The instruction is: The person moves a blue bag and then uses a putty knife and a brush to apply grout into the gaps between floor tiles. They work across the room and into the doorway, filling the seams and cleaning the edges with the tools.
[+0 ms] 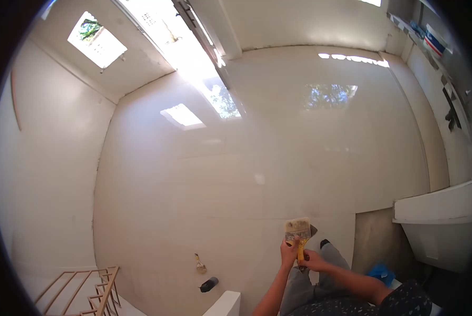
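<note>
My left hand is closed around the metal band and upper handle of a wide paintbrush, which has pale bristles and a yellow handle. Lower on that handle, my right hand has its fingers closed. The bristles point away from me, over the pale floor. A dark pointed tip shows beside the bristles on the right, the rest of it hidden behind the brush. On the floor to the left lies a smaller paintbrush, near a dark cylindrical object.
A wooden rack stands at lower left. At right is a white tub, with a blue plastic bag below it. Bright light enters through the open doorway and reflects on the smooth floor. A ledge runs along the right wall.
</note>
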Tool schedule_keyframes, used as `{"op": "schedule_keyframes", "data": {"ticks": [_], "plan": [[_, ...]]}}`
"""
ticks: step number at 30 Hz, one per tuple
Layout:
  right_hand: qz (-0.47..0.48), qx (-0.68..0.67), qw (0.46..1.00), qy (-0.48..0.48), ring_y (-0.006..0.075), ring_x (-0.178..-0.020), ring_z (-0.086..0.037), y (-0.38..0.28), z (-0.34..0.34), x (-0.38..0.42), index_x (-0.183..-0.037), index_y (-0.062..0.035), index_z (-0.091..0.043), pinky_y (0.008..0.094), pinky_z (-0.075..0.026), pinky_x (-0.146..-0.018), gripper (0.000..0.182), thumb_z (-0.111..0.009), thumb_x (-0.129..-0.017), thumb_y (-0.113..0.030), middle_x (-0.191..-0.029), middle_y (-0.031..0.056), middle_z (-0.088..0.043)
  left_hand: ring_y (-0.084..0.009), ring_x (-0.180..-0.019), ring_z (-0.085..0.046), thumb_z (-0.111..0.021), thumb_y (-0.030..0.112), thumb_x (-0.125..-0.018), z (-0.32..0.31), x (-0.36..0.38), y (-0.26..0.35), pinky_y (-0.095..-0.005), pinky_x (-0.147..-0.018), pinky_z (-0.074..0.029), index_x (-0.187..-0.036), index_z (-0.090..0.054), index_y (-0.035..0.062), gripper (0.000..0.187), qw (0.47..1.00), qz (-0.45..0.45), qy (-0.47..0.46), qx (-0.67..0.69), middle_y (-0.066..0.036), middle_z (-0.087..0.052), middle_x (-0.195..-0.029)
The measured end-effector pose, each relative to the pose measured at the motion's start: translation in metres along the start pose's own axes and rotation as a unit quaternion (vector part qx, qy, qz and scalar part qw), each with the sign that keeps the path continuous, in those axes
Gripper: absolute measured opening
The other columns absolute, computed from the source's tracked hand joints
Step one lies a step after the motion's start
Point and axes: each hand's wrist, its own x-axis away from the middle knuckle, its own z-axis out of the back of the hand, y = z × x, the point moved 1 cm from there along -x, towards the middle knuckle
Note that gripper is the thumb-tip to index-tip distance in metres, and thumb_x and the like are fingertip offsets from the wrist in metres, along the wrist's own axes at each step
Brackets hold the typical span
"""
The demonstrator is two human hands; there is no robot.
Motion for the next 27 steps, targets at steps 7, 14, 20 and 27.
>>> {"op": "schedule_keyframes", "data": {"ticks": [7,14,20,27], "plan": [[0.008,-0.083,0.997,-0.001,0.0134,-0.066,-0.058,-0.155,0.015,-0.066,-0.099,-0.0017,-0.05,0.0276,-0.046,-0.06,0.021,-0.055,-0.086,-0.018,-0.079,0.0048,-0.058,-0.0156,-0.099,-0.054,-0.05,0.029,-0.092,0.059,-0.055,0.1,-0.0297,-0.081,-0.046,-0.116,-0.044,0.0054,0.035,0.848,-0.019,-0.093,0.522,-0.006,-0.055,-0.111],[-0.041,-0.247,0.966,-0.071,0.0107,-0.063,-0.054,-0.239,0.018,-0.174,-0.101,-0.006,-0.048,0.0225,-0.044,-0.057,0.018,-0.049,-0.091,-0.021,-0.076,0.0018,-0.053,-0.0142,-0.095,-0.056,-0.061,0.003,-0.083,0.125,-0.159,0.147,-0.0289,-0.08,-0.048,-0.117,-0.046,0.0027,0.036,0.899,-0.099,-0.064,0.422,-0.005,-0.057,-0.107],[-0.011,-0.2,0.971,-0.128,0.0088,-0.06,-0.049,-0.332,0.012,-0.26,-0.097,-0.0053,-0.05,0.0221,-0.04,-0.052,0.019,-0.049,-0.092,-0.023,-0.073,0.0005,-0.049,-0.0107,-0.078,-0.059,-0.061,0.004,-0.083,0.205,-0.218,0.211,-0.023,-0.068,-0.049,-0.109,-0.052,0.0016,0.028,0.934,-0.132,0.018,0.332,-0.004,-0.062,-0.094],[0.216,0.165,0.961,0.044,0.0123,-0.063,-0.052,-0.483,0.07,-0.335,-0.105,-0.0002,-0.06,0.0258,-0.043,-0.057,0.026,-0.063,-0.081,-0.011,-0.077,0.0063,-0.054,-0.0086,-0.071,-0.056,-0.062,0.014,-0.085,0.308,-0.275,0.217,-0.0226,-0.062,-0.046,-0.109,-0.052,0.0047,0.028,0.942,-0.153,0.214,0.208,0.0,-0.061,-0.086]]}}
